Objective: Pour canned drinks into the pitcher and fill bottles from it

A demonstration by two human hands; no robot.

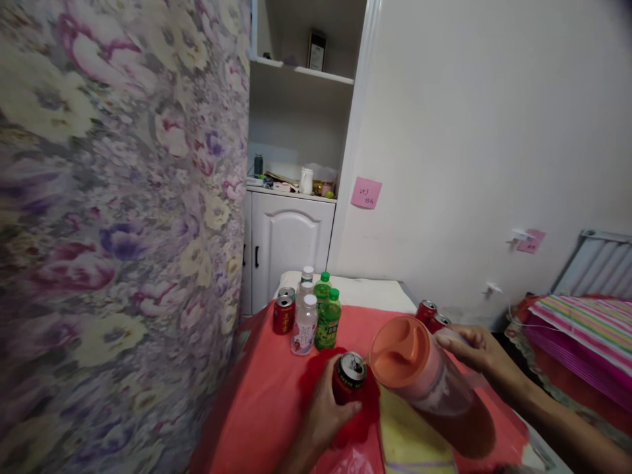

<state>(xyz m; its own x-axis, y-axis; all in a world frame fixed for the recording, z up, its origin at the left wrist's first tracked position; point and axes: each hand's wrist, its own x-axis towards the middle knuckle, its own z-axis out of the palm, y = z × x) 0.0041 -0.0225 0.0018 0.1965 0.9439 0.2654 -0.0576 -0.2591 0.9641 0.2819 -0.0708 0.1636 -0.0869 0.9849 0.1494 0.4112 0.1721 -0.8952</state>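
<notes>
My left hand (323, 405) is wrapped round a dark red drink can (348, 380), which stands over a wet dark patch on the red tablecloth (247, 401). The can's tab is opened. In my right hand (467, 349) is a clear pitcher (457, 411) with an orange lid (401, 352), held by its handle. It is tilted to the left, its lid's spout close to the can's top. Brownish liquid fills the pitcher's lower part, and a thin stream seems to run from the spout to the can opening. A folded yellow cloth (412, 431) lies below the pitcher.
Left of the can stand clear bottles with white caps (305, 326), green bottles (328, 320) and red cans (284, 315). More red cans (426, 311) are behind the pitcher. A floral curtain (123, 230) hangs at left, with a white cabinet (291, 243) behind the table. A bed (587, 336) is at right.
</notes>
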